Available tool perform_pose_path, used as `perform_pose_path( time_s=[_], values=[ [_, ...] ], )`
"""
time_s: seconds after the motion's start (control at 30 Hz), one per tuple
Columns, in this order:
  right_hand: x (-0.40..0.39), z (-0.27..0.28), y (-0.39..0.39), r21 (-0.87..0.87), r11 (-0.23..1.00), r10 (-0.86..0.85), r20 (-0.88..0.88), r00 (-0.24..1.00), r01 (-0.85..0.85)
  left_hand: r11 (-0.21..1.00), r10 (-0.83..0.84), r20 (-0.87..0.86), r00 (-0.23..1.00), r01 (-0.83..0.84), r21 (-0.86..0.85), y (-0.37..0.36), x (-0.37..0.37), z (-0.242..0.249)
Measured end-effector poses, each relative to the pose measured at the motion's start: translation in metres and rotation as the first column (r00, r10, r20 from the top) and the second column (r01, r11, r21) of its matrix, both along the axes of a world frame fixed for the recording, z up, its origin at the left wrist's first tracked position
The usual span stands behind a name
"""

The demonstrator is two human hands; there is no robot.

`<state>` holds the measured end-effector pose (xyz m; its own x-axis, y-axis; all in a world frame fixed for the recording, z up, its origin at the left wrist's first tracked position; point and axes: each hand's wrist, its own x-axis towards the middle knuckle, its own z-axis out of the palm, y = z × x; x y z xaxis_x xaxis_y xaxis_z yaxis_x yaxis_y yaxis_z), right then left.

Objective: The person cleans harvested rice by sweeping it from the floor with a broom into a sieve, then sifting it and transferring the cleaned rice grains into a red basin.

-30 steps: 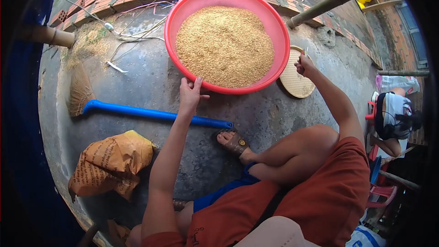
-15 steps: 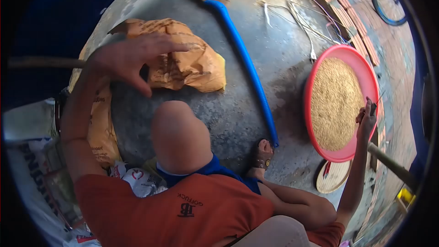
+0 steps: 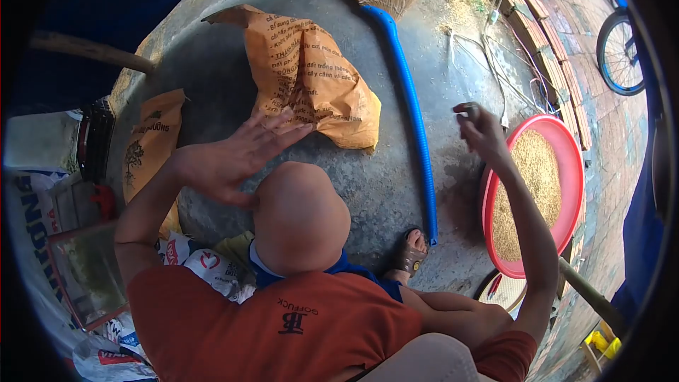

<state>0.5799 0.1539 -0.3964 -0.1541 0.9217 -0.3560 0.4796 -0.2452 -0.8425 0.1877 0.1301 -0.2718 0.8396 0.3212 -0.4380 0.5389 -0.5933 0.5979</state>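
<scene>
My left hand [image 3: 237,158] is open with fingers spread, beside my raised knee. Its fingertips overlap the lower edge of a crumpled orange-brown printed sack [image 3: 311,78] lying on the concrete floor. To the right, my right hand [image 3: 485,136] is raised with curled fingers closed on a small dark object [image 3: 467,108], whose kind I cannot tell. Just beyond that hand stands a pink basin [image 3: 574,170] filled with yellowish unhusked grain [image 3: 530,184], and my right forearm crosses in front of it.
A broom [image 3: 410,113] with a blue handle lies between sack and basin. White cables [image 3: 488,49] trail by a row of bricks [image 3: 544,35]. Another orange sack [image 3: 152,141] and white printed bags [image 3: 212,265] are at left. A round woven tray [image 3: 508,290] sits below the basin.
My right hand has left the basin's far rim and moved left, with the small dark object still in it. My left hand has come lower, towards my knee. The view has shifted.
</scene>
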Motion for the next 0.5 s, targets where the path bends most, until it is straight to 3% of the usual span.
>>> perform_pose_path(
  time_s=[0.07,0.13,0.27,0.33,0.37,0.4,0.47,0.5],
  values=[
    [-0.029,-0.016,0.007,-0.071,0.989,0.132,0.025,0.991,-0.130,1.000,0.006,-0.006,1.000,-0.006,-0.022,-0.001,-0.005,-0.007],
    [-0.051,-0.043,0.013,-0.084,0.965,0.251,0.025,0.968,-0.248,0.984,0.082,0.071,0.994,-0.070,-0.163,-0.002,-0.010,-0.014],
    [-0.088,-0.083,0.019,-0.237,0.937,0.272,0.035,0.962,-0.257,0.974,0.129,0.010,0.992,-0.125,-0.188,-0.008,-0.028,-0.029],
    [-0.094,-0.126,0.025,0.079,0.910,0.363,0.321,0.875,-0.406,0.875,0.293,0.200,0.935,-0.177,-0.450,-0.006,-0.036,-0.039],
    [-0.093,-0.147,0.026,0.121,0.912,0.300,0.455,0.838,-0.392,0.879,0.278,0.204,0.939,-0.162,-0.448,-0.004,-0.036,-0.038],
    [-0.092,-0.147,0.025,0.121,0.917,0.289,0.459,0.840,-0.381,0.902,0.251,0.242,0.937,-0.135,-0.411,-0.004,-0.036,-0.036],
    [-0.093,-0.147,0.018,0.137,0.989,-0.124,0.564,0.817,0.055,0.922,0.225,0.284,0.932,-0.109,-0.372,-0.010,-0.039,-0.040],
    [-0.090,-0.146,0.014,0.141,0.988,-0.127,0.567,0.814,0.056,0.890,0.276,0.281,0.919,-0.134,-0.436,-0.016,-0.043,-0.047]
  ],
)
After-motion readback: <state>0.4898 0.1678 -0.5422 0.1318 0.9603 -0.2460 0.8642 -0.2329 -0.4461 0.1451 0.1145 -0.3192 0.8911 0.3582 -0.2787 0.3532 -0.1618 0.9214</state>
